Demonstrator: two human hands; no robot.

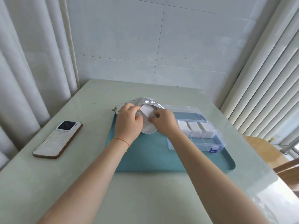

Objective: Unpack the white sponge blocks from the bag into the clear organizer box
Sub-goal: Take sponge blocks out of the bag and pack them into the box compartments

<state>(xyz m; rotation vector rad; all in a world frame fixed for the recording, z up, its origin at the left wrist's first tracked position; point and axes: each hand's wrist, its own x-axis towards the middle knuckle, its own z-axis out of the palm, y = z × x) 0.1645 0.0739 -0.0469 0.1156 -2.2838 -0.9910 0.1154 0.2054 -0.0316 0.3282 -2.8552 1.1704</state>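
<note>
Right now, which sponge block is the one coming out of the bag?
Find the teal tray on the table. At its far left, both hands meet over a silver bag. The white sponge block sits between their fingertips, not in the clear box.

Head camera looks forward and down, close over table (pixel 80 183).
</note>
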